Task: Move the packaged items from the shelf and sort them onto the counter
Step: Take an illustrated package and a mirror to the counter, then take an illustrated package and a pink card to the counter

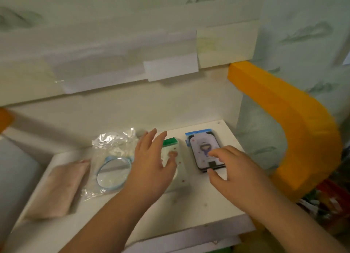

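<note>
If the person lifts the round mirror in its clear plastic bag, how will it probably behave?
The round mirror itself looks stiff, with a glass-like face, so it may be fragile. Its clear plastic bag is crinkled, loose and shiny, so it will probably flop and feel slippery. The mirror might slide inside the bag when tilted.
</note>
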The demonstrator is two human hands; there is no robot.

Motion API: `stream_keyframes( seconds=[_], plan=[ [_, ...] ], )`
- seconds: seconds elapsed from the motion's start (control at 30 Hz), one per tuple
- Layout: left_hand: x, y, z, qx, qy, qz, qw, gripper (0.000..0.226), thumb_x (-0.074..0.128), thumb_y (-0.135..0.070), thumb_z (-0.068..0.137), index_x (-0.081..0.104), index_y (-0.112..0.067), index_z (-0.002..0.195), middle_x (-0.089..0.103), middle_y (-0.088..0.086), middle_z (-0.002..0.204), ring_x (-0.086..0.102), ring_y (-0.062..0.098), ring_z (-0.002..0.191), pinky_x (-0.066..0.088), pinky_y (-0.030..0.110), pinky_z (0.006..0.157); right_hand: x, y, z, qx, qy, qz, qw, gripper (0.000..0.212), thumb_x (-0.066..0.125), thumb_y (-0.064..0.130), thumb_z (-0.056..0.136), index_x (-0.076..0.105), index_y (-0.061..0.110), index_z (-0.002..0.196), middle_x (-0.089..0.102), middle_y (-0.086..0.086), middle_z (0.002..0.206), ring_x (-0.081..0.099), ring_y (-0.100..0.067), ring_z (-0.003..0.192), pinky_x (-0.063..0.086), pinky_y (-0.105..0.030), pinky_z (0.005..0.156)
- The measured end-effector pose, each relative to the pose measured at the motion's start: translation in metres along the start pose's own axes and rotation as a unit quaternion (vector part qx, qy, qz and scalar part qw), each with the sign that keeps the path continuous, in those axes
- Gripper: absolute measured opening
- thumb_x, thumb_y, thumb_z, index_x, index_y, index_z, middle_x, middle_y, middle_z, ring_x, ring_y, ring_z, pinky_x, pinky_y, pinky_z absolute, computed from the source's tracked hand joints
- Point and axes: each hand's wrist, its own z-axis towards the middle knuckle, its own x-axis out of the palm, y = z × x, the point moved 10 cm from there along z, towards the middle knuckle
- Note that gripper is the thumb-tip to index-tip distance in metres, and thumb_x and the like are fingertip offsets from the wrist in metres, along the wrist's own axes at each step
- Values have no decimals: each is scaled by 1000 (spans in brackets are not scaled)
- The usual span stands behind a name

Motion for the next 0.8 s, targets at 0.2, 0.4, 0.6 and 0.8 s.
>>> stream_keyframes(
  seconds=[0.2, 0.4, 0.6, 0.8],
  plan=[
    [-92, 64, -60, -22, -88, 156, 983, 67, 55, -43, 87, 38, -25, 149, 38, -8, 153, 26, 11, 142, 20, 26, 115, 51, 86, 34, -87, 46, 29, 995, 42, 59, 42, 89, 54, 34, 130, 55, 15, 129, 53, -6, 116, 46, -26, 93],
    [-188, 118, -129, -88, -159, 188, 965, 61, 53, -47, 88, 38, -34, 146, 39, -18, 146, 29, 4, 135, 30, 24, 108, 92, 202, 29, -174, 88, 54, 979, 40, 59, 42, 90, 51, 38, 129, 50, 21, 124, 50, -4, 111, 46, -26, 92],
    [-279, 184, -202, -136, -233, 212, 939, 57, 59, -43, 88, 48, -26, 142, 47, -11, 142, 35, 10, 133, 31, 29, 105, 127, 321, 1, -242, 88, 64, 964, 38, 58, 43, 88, 51, 42, 126, 51, 25, 120, 50, 0, 110, 43, -21, 89],
    [-344, 292, -274, -216, -233, 187, 929, 63, 51, -49, 89, 36, -34, 148, 37, -16, 149, 26, 6, 140, 29, 33, 114, 169, 449, -42, -304, 91, 74, 945, 38, 56, 45, 88, 54, 41, 126, 50, 27, 113, 49, 1, 105, 46, -24, 93]
  ],
)
